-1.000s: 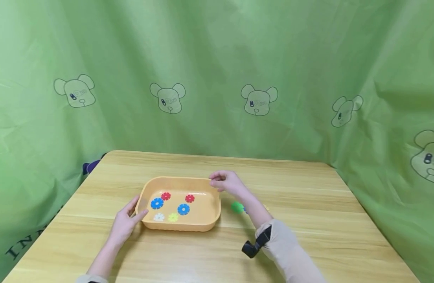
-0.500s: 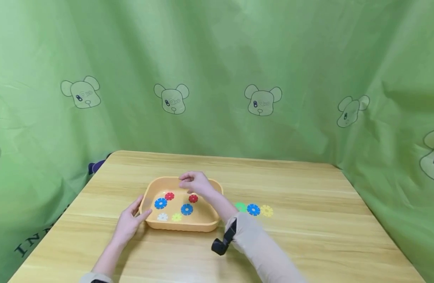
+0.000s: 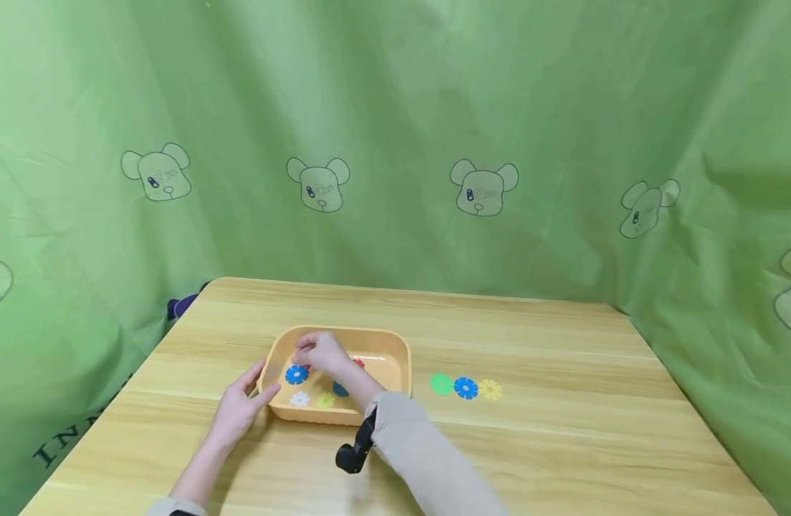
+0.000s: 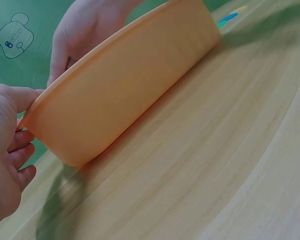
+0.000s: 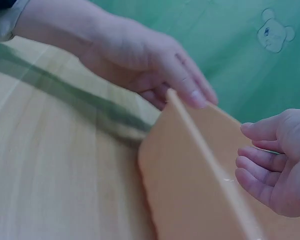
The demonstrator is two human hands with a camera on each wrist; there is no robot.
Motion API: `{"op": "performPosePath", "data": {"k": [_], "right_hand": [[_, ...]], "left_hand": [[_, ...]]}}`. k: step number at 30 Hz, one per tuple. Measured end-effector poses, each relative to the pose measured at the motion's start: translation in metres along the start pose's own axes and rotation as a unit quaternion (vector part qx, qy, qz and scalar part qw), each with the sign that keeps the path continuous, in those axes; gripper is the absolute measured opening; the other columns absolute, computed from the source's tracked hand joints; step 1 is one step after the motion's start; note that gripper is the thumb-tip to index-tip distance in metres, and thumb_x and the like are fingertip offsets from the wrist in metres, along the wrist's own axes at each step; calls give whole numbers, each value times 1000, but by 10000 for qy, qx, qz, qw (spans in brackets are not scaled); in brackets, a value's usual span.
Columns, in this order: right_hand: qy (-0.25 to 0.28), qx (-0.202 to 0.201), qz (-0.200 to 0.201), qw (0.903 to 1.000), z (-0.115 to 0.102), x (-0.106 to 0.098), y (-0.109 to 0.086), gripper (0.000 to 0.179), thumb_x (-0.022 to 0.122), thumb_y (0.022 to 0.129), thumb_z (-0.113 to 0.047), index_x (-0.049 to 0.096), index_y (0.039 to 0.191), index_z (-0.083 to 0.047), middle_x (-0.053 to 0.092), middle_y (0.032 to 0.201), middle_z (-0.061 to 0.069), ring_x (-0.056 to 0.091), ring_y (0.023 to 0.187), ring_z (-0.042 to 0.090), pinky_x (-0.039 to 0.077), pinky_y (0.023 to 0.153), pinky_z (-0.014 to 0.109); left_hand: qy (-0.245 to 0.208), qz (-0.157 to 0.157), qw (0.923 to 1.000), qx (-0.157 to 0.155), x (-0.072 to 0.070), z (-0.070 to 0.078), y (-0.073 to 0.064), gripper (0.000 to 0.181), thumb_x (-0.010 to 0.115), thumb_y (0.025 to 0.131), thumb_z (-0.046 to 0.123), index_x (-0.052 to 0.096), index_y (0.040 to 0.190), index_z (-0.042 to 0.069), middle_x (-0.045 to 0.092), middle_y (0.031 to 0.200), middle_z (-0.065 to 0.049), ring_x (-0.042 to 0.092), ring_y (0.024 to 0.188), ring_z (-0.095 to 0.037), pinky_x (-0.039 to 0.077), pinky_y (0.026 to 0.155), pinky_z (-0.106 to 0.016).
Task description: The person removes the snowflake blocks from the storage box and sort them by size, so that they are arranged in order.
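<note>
Here's the left hand [image 3: 237, 408] pinching the orange tray [image 3: 384, 367] by its rim at nine o'clock, while the right hand [image 3: 322, 352] hovers over ten, fingers loosely bent, thumb apart, near a blue disc [image 3: 296, 375]! At three o'clock, a green disc [image 3: 442, 384], another blue one [image 3: 466, 388] and a yellow disc [image 3: 490, 390]; beyond, green cloth [image 3: 395, 86] carries "IN" lettering [image 3: 66, 436] at eight, plus animal heads [image 3: 321, 189] with print too tiny to read

orange tray [image 3: 305, 414]: round-cornered, open side up, base down.
left blue disc [image 3: 296, 374]: notched, flat on the tray floor.
middle blue disc [image 3: 339, 390]: inside, partly hidden from where i stand.
red disc [image 3: 359, 363]: inside, behind the middle blue disc, partly hidden.
white disc [image 3: 299, 398], pale yellow disc [image 3: 325, 399]: inside, near the front wall.
outside row: green disc [image 3: 442, 383], outer blue disc [image 3: 465, 388], outer yellow disc [image 3: 490, 389], flat, right of the tray.
</note>
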State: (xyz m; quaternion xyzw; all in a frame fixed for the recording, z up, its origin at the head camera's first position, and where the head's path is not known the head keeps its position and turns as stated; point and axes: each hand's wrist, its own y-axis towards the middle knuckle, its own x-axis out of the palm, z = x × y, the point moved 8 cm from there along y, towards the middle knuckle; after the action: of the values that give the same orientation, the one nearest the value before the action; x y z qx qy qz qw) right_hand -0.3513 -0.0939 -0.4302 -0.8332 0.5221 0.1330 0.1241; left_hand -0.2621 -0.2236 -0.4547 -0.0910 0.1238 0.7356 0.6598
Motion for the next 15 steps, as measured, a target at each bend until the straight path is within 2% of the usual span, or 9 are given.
{"op": "performPosePath", "data": {"k": [2, 6, 10, 15], "right_hand": [[-169, 30, 68, 9998, 4, 4, 1, 31, 72, 77, -1, 64, 107, 5, 62, 78, 3, 58, 66, 11, 55, 62, 25], [-432, 78, 256, 9987, 11, 7, 3, 36, 75, 74, -1, 64, 108, 3, 61, 77, 2, 56, 66, 12, 51, 56, 20], [-717, 70, 334, 9968, 18, 9, 4, 37, 75, 73, -2, 63, 108, 3, 62, 82, 4, 56, 72, 13, 51, 62, 20], [-1189, -46, 151, 9928, 23, 15, 7, 37, 75, 73, -2, 65, 108, 1, 65, 92, 6, 59, 84, 16, 51, 77, 23]], "left_hand": [[-30, -10, 10000, -2, 1, -1, 0, 67, 63, 89, 15, 28, 142, -5, 27, 145, -26, 27, 131, -42, 33, 104, -44], [-70, -26, 10000, 15, 2, -2, 1, 66, 62, 89, 14, 28, 142, -5, 27, 145, -26, 27, 131, -42, 33, 103, -44], [-77, 2, 10000, 57, 2, -3, 2, 65, 62, 89, 13, 29, 141, -6, 27, 145, -26, 27, 131, -42, 32, 104, -46], [-15, 87, 9999, 96, 0, -5, 3, 63, 63, 88, 12, 32, 140, -6, 29, 144, -25, 28, 130, -42, 32, 104, -47]]}}
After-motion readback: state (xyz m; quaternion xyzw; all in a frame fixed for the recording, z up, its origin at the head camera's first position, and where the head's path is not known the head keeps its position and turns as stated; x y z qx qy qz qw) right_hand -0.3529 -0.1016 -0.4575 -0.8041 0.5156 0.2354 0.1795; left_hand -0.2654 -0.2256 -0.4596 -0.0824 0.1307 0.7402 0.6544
